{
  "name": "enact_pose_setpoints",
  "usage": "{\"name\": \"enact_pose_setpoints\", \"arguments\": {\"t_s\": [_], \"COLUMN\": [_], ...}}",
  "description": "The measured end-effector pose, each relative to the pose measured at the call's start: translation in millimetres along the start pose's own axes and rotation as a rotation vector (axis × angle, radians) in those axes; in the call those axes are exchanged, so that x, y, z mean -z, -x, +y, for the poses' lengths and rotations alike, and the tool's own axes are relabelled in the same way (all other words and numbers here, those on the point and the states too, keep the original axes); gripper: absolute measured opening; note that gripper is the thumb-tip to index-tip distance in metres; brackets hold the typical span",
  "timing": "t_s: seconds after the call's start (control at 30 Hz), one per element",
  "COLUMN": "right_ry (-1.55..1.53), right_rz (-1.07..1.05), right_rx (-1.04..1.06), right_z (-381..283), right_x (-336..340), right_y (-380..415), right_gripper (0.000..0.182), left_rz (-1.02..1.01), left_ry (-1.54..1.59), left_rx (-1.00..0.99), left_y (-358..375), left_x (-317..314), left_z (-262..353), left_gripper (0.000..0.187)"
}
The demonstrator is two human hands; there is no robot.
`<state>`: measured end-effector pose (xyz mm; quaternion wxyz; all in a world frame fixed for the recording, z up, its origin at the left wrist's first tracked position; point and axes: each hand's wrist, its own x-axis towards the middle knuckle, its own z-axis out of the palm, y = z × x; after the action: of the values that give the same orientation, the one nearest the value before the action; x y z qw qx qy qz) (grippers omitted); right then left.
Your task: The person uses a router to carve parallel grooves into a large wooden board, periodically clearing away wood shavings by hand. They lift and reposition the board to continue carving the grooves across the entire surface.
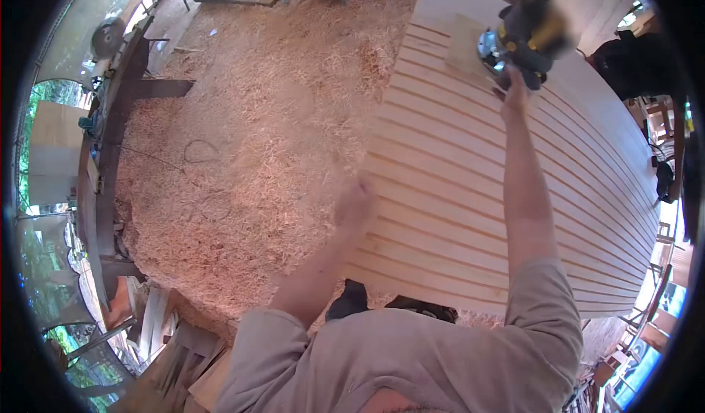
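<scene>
Yellow and black, a handheld power tool [520,44] sits on a broad pale wooden panel [440,192], just beyond the right hand [516,95] of a person in a drab shirt [418,347]. The right hand grips the tool's near side at the end of an outstretched arm, a hold that presumably lets it be guided far from the body while the panel bears its weight. A thin pale board [464,44] lies to the left of that hand, beside the tool's base, perhaps placed to give it a straight edge or level footing. The left hand [355,201] is at the panel's left edge, nearer the body, a position suited to steadying the wood or the person's lean, though blur leaves it impossible to say whether its fingers are closed. The tool looks compact and stout, with a rounded, dark-and-yellow upper body and a bright, bluish glint low on its left side. Below the right hand, the panel shows long, narrow brown lines between cream-coloured bands, and its far right side curves. Curled shavings [272,141] blanket the ground beyond the left hand.
</scene>
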<state>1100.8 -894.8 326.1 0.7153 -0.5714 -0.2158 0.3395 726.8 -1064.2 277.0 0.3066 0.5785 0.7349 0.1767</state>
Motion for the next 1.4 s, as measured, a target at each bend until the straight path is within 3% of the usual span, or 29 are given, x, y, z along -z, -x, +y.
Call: {"name": "enact_pose_setpoints", "arguments": {"t_s": [0.07, 0.17, 0.23, 0.37, 0.47, 0.53, 0.57, 0.63, 0.67, 0.7, 0.73, 0.77, 0.83, 0.97, 1.07, 1.2, 1.33, 1.4], "right_ry": [0.02, 0.035, 0.053, 0.092, 0.1, 0.094, 0.097, 0.082, 0.117, 0.12, 0.135, 0.15, 0.172, 0.192, 0.241, 0.297, 0.302, 0.334], "right_rz": [0.026, 0.079, 0.16, 0.206, 0.156, 0.201, 0.214, 0.243, 0.218, 0.238, 0.236, 0.232, 0.262, 0.413, 0.498, 0.654, 0.831, 0.899], "right_rx": [-0.03, -0.005, -0.001, -0.016, -0.092, -0.105, -0.098, -0.088, -0.09, -0.115, -0.121, -0.129, -0.119, -0.141, -0.174, -0.218, -0.265, -0.31], "right_z": [-9.9, -24.5, -26.4, -24.7, -20.3, -22.0, -28.0, -27.1, -15.5, -6.0, -13.9, -22.3, -25.0, -21.5, -24.0, -13.9, -7.8, -7.8], "right_x": [5.6, 4.4, -1.1, 7.7, 16.0, 12.9, 11.7, 22.0, 32.3, 37.2, 34.4, 29.7, 15.8, -3.3, -15.2, -23.6, -29.8, -35.4], "right_y": [6.6, 20.8, 26.8, 22.6, 17.8, 30.5, 28.0, 15.8, 21.7, 33.3, 32.3, 34.7, 45.7, 48.4, 48.6, 43.5, 35.8, 36.3], "right_gripper": [0.029, 0.034, 0.036, 0.037, 0.038, 0.038, 0.038, 0.038, 0.038, 0.038, 0.039, 0.04, 0.04, 0.038, 0.038, 0.042, 0.045, 0.045], "left_rz": [-0.06, 0.037, -0.031, 0.019, -0.124, -0.703, -0.719, -0.765, -0.775, -0.73, -0.654, -0.567, -0.436, -0.235, -0.182, -0.292, -0.626, -0.66], "left_ry": [0.018, 0.103, -0.015, 0.044, 0.178, 0.262, 0.223, 0.793, 0.82, 0.535, 0.218, 0.309, 0.172, 0.184, 0.266, 0.329, 0.32, -0.089], "left_rx": [-0.011, -0.133, -0.029, -0.124, -0.263, -0.219, -0.248, -0.048, 0.049, 0.039, 0.274, 0.214, 0.412, 0.78, 0.87, 0.853, 0.617, 0.523], "left_y": [2.2, 5.9, 2.2, 3.5, -11.3, -35.6, -55.1, -96.3, -131.7, -160.0, -194.1, -214.5, -234.6, -218.8, -234.3, -312.6, -479.6, -583.5], "left_x": [-3.9, -14.6, -20.1, -25.0, -15.0, 11.1, 12.7, 9.7, 14.2, 49.6, 74.0, 107.2, 192.0, 327.7, 366.8, 357.7, 302.0, 257.3], "left_z": [0.7, 0.9, -3.7, -10.6, -32.8, -38.8, -53.5, -133.8, -198.8, -230.3, -290.1, -354.7, -440.9, -524.2, -523.2, -498.7, -441.2, -340.1], "left_gripper": [0.053, 0.054, 0.047, 0.045, 0.048, 0.048, 0.048, 0.04, 0.033, 0.031, 0.033, 0.042, 0.043, 0.047, 0.049, 0.053, 0.056, 0.045]}}
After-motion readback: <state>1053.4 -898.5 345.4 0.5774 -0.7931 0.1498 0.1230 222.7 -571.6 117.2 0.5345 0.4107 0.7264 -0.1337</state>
